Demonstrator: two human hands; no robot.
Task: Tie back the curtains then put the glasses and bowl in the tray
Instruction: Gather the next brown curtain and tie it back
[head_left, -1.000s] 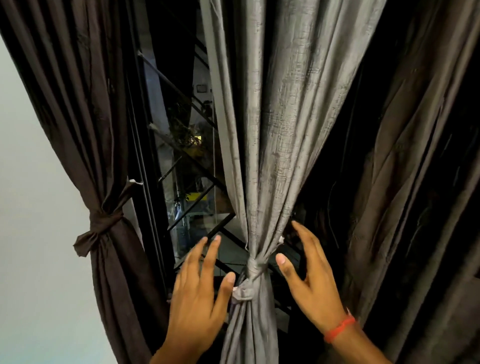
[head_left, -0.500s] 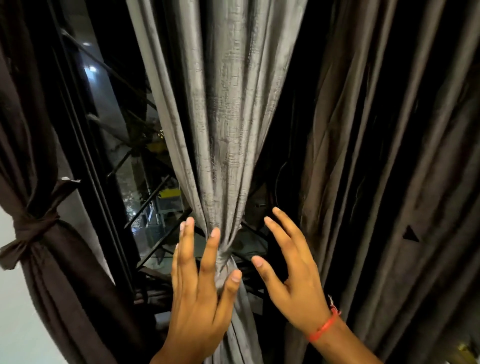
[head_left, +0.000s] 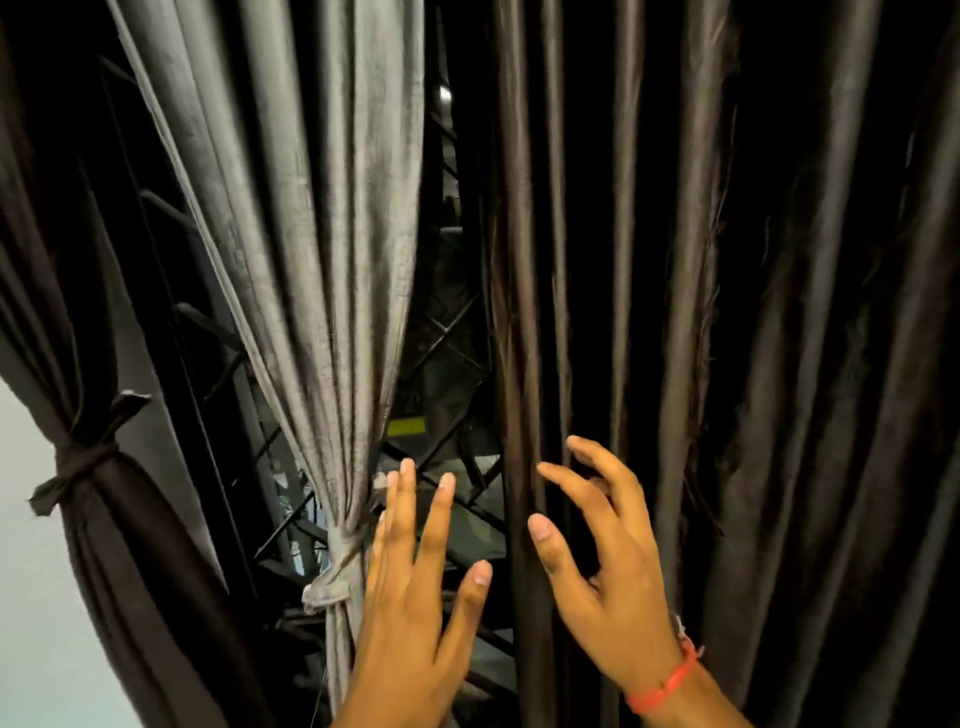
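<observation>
We record a grey curtain (head_left: 322, 249) in the upper centre-left of the frame, gathered low down and bound by a knotted grey tieback (head_left: 332, 584) in the lower centre. At the left edge a dark brown curtain (head_left: 104, 545) is likewise gathered, bound by a dark tieback (head_left: 78, 460) at mid-left. A second dark brown curtain (head_left: 727, 312) fills the right half of the frame and hangs loose in straight folds.

The left hand (head_left: 410, 613) is raised in the lower centre, fingers straight and spread, gripping nothing; it sits just right of the grey tieback, and we cannot tell whether its edge touches the cloth. The right hand (head_left: 608, 566) is in the lower centre-right, fingers spread and lightly bent, before the inner folds of the loose curtain; it holds nothing, and contact cannot be confirmed. An orange wristband (head_left: 662, 688) circles the right wrist.

Between the grey and loose curtains we note a dark window grille (head_left: 452, 364).
</observation>
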